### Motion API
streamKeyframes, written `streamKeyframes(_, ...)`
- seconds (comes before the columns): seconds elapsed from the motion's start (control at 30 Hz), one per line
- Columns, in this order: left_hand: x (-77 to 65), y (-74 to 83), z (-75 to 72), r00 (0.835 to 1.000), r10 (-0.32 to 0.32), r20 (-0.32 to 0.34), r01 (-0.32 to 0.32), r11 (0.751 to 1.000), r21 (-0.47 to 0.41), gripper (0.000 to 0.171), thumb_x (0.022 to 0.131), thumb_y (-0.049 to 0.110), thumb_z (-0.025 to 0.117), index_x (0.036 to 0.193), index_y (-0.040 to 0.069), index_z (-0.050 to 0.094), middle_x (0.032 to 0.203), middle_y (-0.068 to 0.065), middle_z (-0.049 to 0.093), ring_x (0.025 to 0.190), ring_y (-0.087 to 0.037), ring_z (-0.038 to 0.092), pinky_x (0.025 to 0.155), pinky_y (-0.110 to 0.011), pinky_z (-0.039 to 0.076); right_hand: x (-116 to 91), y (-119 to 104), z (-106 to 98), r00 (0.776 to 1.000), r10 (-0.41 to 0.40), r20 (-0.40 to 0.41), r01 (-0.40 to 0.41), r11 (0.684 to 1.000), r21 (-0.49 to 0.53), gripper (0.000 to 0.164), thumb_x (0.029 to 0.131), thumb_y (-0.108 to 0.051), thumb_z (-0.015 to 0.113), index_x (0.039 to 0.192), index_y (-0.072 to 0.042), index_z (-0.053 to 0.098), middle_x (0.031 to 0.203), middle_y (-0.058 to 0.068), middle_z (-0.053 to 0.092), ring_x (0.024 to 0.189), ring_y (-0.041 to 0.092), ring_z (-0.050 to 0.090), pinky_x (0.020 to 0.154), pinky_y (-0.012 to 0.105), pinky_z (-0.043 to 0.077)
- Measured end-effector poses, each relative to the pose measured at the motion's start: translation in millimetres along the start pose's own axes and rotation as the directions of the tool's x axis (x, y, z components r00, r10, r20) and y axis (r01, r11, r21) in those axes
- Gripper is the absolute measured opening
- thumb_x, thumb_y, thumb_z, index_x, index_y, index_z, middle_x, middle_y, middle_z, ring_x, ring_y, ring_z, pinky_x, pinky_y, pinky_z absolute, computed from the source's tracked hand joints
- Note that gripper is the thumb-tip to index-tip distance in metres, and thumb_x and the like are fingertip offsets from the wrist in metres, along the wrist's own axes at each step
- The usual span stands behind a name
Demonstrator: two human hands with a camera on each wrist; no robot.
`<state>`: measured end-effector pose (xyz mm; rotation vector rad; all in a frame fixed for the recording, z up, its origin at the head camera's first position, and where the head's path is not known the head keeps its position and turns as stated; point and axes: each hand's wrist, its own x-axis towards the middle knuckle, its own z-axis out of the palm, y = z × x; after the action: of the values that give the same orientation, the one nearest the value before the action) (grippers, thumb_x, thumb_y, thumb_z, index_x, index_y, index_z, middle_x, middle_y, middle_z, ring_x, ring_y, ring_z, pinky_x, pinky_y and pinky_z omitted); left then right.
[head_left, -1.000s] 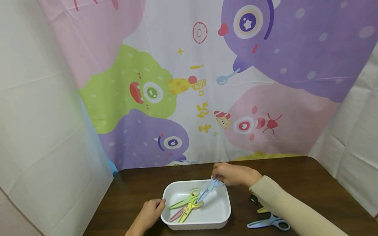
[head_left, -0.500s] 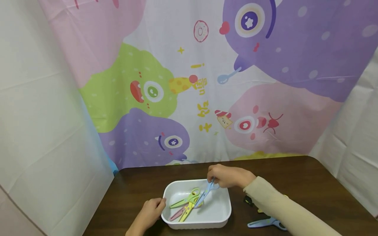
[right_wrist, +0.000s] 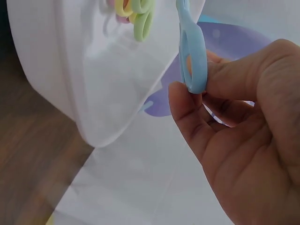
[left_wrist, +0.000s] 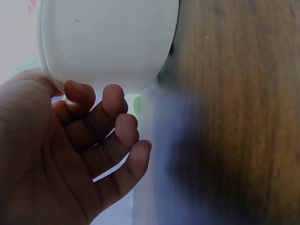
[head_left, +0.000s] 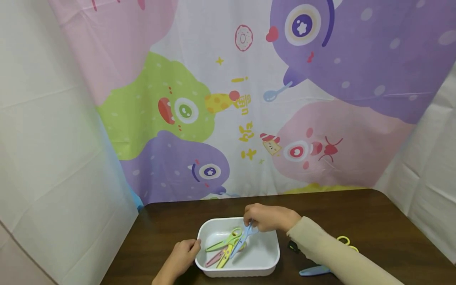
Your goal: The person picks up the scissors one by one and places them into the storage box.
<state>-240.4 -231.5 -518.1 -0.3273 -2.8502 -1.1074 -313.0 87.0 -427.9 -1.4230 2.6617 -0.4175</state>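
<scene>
Held blue scissors (head_left: 241, 241) shifted left, below yellow lettering (head_left: 245, 132).

White tray (head_left: 260, 255), scissors (head_left: 315, 270) on brown table (head_left: 167, 221)

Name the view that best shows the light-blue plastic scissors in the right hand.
The head view: the light-blue plastic scissors show blades and partly covered handles there. The right wrist view shows just the handle end, close up; the left wrist view shows none.

Plain pale beige fabric sleeve (head_left: 329, 247), slightly creased, reached the right wrist (head_left: 294, 220); left hand (head_left: 182, 254) and right hand (head_left: 268, 217) were bare.
</scene>
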Motion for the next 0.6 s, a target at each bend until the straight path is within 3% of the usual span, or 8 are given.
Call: streamKeyframes(0.6,-0.3,0.5,0.1,1.000,-0.002,-0.006,0.002,1.000,-0.005,0.039,0.105,0.026,0.055,0.068,0.013,0.060,0.056,0.008,0.051,0.050,-0.004,0.047,0.053,-0.022,0.041,19.0,-15.4,7.2,0.999,-0.012,0.031,0.011,1.000,0.023,0.031,0.084,0.013,0.069,0.102,-0.011,0.077,0.100,-0.003,0.065,0.090,0.005,0.060,0.081,0.016,0.051)
